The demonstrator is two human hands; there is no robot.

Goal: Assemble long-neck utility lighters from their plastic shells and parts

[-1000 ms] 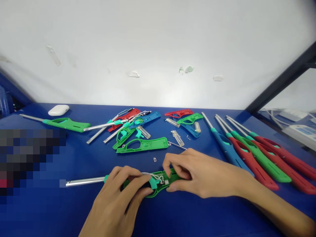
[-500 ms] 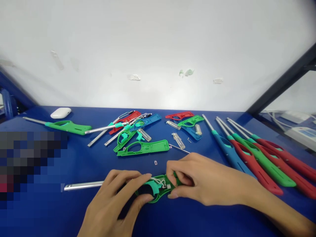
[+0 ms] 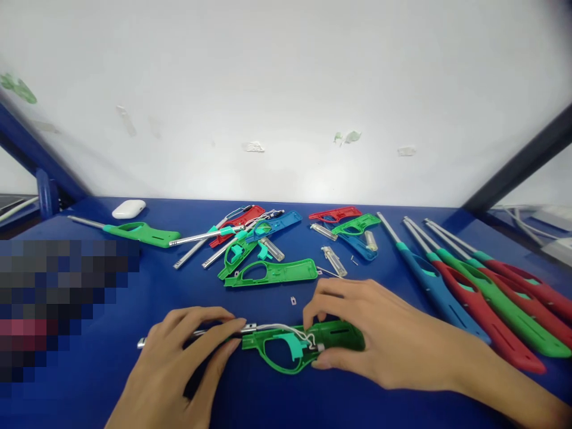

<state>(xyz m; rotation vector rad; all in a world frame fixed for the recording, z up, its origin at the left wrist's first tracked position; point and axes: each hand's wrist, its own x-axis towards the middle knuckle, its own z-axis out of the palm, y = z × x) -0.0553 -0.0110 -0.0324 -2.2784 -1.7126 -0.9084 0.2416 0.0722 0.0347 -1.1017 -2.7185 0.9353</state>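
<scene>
My left hand (image 3: 187, 351) is closed around the silver metal tube (image 3: 250, 328) of a utility lighter, just left of the casing's neck. White wires run from the tube's end into a green half casing (image 3: 286, 368), which lies with its inside up. A turquoise trigger (image 3: 290, 345) sits by the finger loop, beside a small igniter part (image 3: 318, 347). My right hand (image 3: 370, 333) grips the casing's handle end, thumb at the near edge and fingertips at the far one. Part of the handle is hidden under this hand.
Behind are a loose green half casing (image 3: 272, 273), a clear fuel tank (image 3: 334, 261) and a small metal piece (image 3: 293, 301). Whole lighters in blue (image 3: 424, 280), red and green lie at right. At left are another green lighter (image 3: 147, 233) and a white earphone case (image 3: 128, 209).
My left hand has slid left, off the finger loop and onto the tube. The tube's end and more wire now show outside the casing. My right hand keeps its grip.
</scene>
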